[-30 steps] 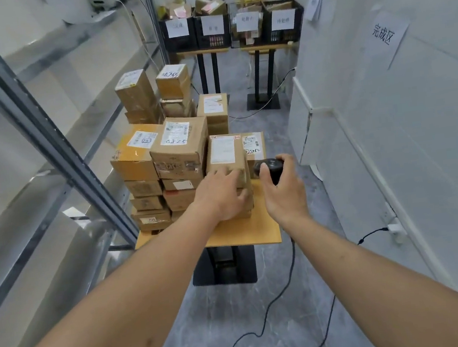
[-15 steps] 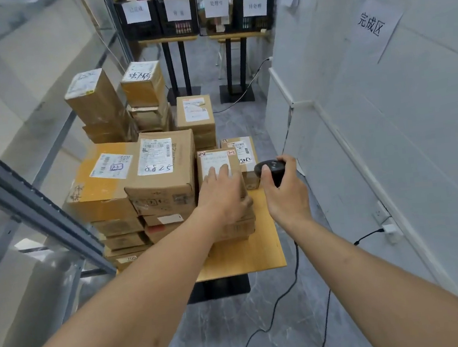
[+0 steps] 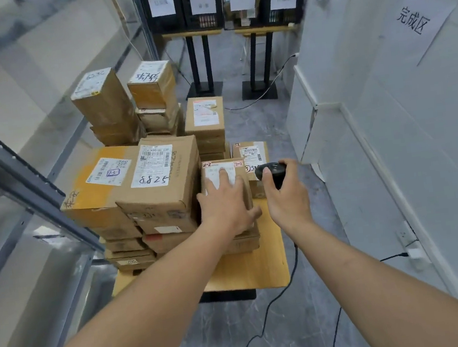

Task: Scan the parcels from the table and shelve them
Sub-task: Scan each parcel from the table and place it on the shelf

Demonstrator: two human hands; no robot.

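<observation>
Here the left hand [image 3: 225,202] lies flat on top of a small brown cardboard parcel with a white shipping label and red "2-2" stickers [image 3: 223,174], its fingers straight and slightly spread over the label, the thumb reaching down the near side of the box. That parcel tops a short stack at the front right of the light wooden table [image 3: 250,270], whose bare top shows just below the thumb. Just right of those fingers, the right hand [image 3: 287,195] grips a black handheld barcode scanner [image 3: 272,172], fingers curled round its body, with the scanner's rounded head up beside the parcel's right edge. A black cable [image 3: 266,309] runs down from the scanner to the grey floor. Right beyond the scanner sits another small brown labelled box [image 3: 251,152]. Touching the left side of the held parcel is a larger brown carton with "8825" handwritten on its label [image 3: 160,178], and left of that an orange-taped carton [image 3: 98,185]; both lie on stacks of flatter boxes. Further from the fingers, taller piles of brown boxes [image 3: 128,102] stand at the table's back. A grey metal shelving frame [image 3: 16,169] runs along the left, and black crates with white paper signs [image 3: 220,6] stand at the far end.
</observation>
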